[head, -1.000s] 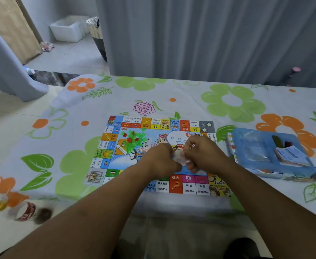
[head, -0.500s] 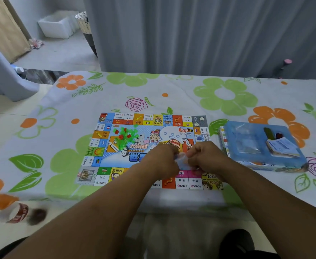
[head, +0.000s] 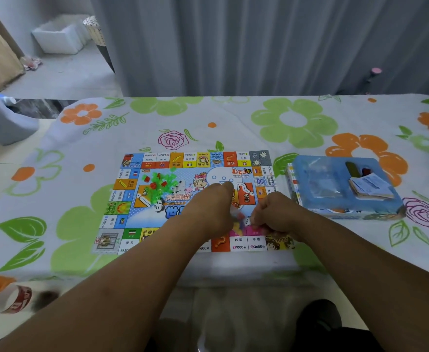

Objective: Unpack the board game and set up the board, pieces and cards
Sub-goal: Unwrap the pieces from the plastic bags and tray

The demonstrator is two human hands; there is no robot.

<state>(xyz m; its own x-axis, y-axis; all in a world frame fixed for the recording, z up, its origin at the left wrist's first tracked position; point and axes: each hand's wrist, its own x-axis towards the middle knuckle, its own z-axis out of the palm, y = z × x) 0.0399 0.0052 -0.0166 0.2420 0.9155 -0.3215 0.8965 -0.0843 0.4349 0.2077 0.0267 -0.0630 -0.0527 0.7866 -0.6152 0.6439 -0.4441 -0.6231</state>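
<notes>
A grey curtain (head: 259,47) hung behind the table, and a white tablecloth (head: 233,118) printed with green and orange flowers covered the top. From my remote seat I saw the game board (head: 132,199) lying flat and open near the front edge. It was a bright rectangle ringed with small coloured squares bearing flags, prices and Chinese lettering, with a cartoon figure on its pale blue middle. Toward 10 o'clock on the board sat a loose heap of green and red plastic houses (head: 162,185).

At 3 o'clock from the board, just beside it, lay the blue box tray (head: 317,184), with a stack of cards (head: 370,186) in its right-hand well.

Both hands hovered over the board's 5 o'clock part. Between them was a small clear packet (head: 240,221), blurred, with a white die (head: 247,221) and some coloured pieces showing in it. The left hand (head: 208,212) was curled at the packet's left edge, its fingertips hidden behind its back. The right hand (head: 276,214) had its fingers bent tight, pinching the right edge.

At 8 o'clock in my view a roll of tape (head: 18,298) lay blurred.
</notes>
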